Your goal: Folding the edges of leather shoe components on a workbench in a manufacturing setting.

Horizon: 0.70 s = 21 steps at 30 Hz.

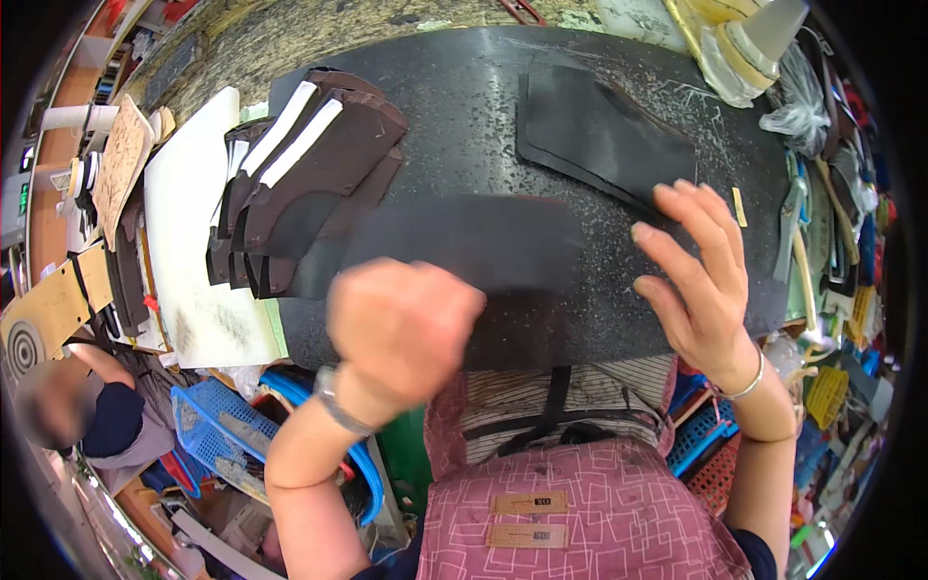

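My left hand (401,329), smeared by motion, is curled closed at the near edge of the dark table. From under it a flat black leather-like piece (493,242) stretches to the right, blurred as well; the fingertips are hidden. My right hand (704,275) has its fingers spread and raised, with nothing in them. Its fingertips are close to the near right corner of a stack of black leather-like pieces (599,130); whether they touch it I cannot tell. To the left lie fanned-out dark brown pieces (333,159), two of them with white strips (304,140).
The black tabletop (445,116) is strewn with small specks. A white board (208,261) borders it at left, and a cone-shaped roll (749,53) stands at the far right. Blue baskets (227,425) sit below the edge. Another person (121,416) is at lower left.
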Each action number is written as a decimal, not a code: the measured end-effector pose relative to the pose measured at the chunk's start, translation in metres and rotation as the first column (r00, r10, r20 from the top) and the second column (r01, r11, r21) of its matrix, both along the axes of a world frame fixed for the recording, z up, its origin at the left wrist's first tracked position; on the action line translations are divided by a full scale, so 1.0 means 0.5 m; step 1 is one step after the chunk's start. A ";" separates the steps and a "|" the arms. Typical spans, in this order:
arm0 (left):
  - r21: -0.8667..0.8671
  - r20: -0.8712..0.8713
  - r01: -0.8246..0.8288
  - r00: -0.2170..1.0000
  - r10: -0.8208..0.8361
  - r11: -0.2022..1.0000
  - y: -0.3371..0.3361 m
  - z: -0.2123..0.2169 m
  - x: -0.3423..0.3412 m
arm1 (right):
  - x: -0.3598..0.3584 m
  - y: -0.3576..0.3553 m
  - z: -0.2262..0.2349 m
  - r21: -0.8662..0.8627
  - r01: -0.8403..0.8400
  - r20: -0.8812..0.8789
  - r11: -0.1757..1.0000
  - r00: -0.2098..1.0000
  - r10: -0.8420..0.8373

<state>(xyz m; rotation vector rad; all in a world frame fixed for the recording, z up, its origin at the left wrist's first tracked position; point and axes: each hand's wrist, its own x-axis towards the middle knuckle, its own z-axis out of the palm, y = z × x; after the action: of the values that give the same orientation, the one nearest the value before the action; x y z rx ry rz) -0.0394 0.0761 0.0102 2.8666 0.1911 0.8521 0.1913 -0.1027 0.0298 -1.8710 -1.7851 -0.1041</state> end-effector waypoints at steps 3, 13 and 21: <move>-0.065 -0.050 0.247 0.967 -0.250 0.967 -0.081 -0.026 0.044 | -0.029 0.015 -0.008 -0.130 -0.096 -0.117 0.987 0.990 0.081; -0.414 -0.287 -0.069 0.956 -0.058 0.908 -0.076 -0.015 0.014 | -0.083 -0.051 -0.085 0.041 -0.320 -0.152 0.947 0.934 0.322; -0.397 -0.060 0.330 0.922 -0.382 0.857 -0.076 0.036 0.018 | -0.081 -0.046 -0.012 -0.093 -0.304 -0.420 0.948 0.876 0.239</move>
<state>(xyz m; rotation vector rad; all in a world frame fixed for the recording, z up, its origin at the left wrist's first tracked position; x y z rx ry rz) -0.0305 0.0380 0.0283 2.4771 -0.1480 0.4821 0.1507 -0.1258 0.0236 -1.5718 -1.7730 0.5080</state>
